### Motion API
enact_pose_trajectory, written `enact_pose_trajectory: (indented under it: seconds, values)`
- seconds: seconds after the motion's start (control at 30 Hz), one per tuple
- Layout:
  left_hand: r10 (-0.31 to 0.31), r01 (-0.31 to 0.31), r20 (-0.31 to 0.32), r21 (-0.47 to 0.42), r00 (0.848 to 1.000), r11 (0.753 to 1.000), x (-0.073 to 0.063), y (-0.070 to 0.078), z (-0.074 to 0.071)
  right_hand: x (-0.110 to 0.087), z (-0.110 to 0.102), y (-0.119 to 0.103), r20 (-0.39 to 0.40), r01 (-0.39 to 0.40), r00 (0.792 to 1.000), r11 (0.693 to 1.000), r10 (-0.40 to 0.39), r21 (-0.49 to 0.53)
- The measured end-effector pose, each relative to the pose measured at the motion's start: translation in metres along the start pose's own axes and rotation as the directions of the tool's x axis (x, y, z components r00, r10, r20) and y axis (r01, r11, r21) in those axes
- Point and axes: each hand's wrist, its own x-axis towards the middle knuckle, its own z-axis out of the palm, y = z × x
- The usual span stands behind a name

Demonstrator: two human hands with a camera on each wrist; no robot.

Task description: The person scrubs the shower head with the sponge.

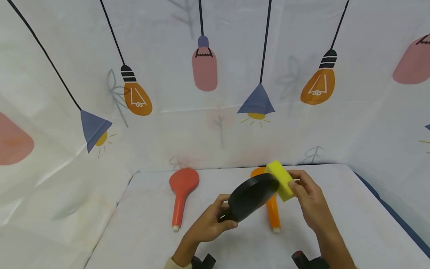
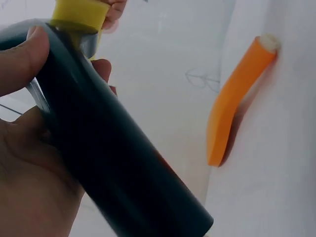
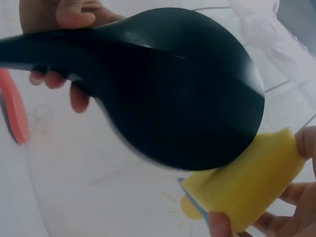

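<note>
The left grip (image 1: 211, 224) was closed around the handle of the black ladle (image 1: 253, 197), close to where the handle met the head. The thumb lay along one side; the fingers wrapped the other. The right grip (image 1: 309, 198) was parted only by the thickness of the sponge (image 1: 281, 182) (yellow, block-shaped), which it pinched between thumb and fingertips. The ladle was held above the counter (image 1: 141, 231) in a tilted position, head toward the right grip. The sponge touched the outer edge of the head, as the right wrist view confirmed. The ladle's head was the only container raised; its dark surface did not allow its contents, if any, to be determined.

Two similar ladles lay on the counter. The red ladle (image 1: 184, 182) was located to the left, well apart from both grips, with the pale end of its handle toward the person. The orange ladle (image 1: 273, 215) was located beyond the black ladle; in the head view, its head was partly hidden by the black ladle and the sponge. A white backdrop (image 1: 188, 138), printed with hanging lamps, stood behind the counter.
</note>
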Motion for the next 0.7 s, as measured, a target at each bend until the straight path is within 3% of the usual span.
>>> enact_pose_trajectory:
  seconds: [0.13, 0.23, 0.37, 0.43, 0.57, 0.67, 0.7]
  values:
    - [-0.034, 0.033, 0.013, 0.058, 0.999, 0.998, 0.001, -0.001, 0.000, -0.003, -0.001, -0.007, -0.091, 0.106, 0.989, 0.989, -0.115, -0.103]
    - [-0.039, 0.037, 0.021, 0.088, 0.999, 0.995, 0.001, -0.003, -0.001, -0.006, 0.003, -0.012, -0.137, 0.235, 0.954, 0.950, -0.266, -0.205]
    - [-0.057, 0.054, 0.018, 0.125, 0.998, 0.991, 0.000, -0.004, -0.004, -0.012, 0.013, -0.021, -0.160, 0.366, 0.885, 0.865, -0.438, -0.342]
    - [-0.071, 0.070, 0.003, 0.157, 0.997, 0.985, 0.000, -0.004, -0.006, -0.015, 0.019, -0.025, -0.151, 0.434, 0.837, 0.807, -0.525, -0.400]
    - [-0.082, 0.085, -0.023, 0.204, 0.996, 0.975, 0.001, -0.004, -0.008, -0.019, 0.031, -0.032, -0.091, 0.560, 0.724, 0.661, -0.684, -0.500]
    - [-0.092, 0.095, -0.023, 0.220, 0.995, 0.971, 0.001, -0.005, -0.008, -0.020, 0.036, -0.035, -0.027, 0.615, 0.686, 0.600, -0.727, -0.512]
    - [-0.101, 0.103, -0.020, 0.225, 0.995, 0.969, 0.002, -0.005, -0.007, -0.020, 0.036, -0.035, -0.016, 0.624, 0.685, 0.599, -0.728, -0.502]
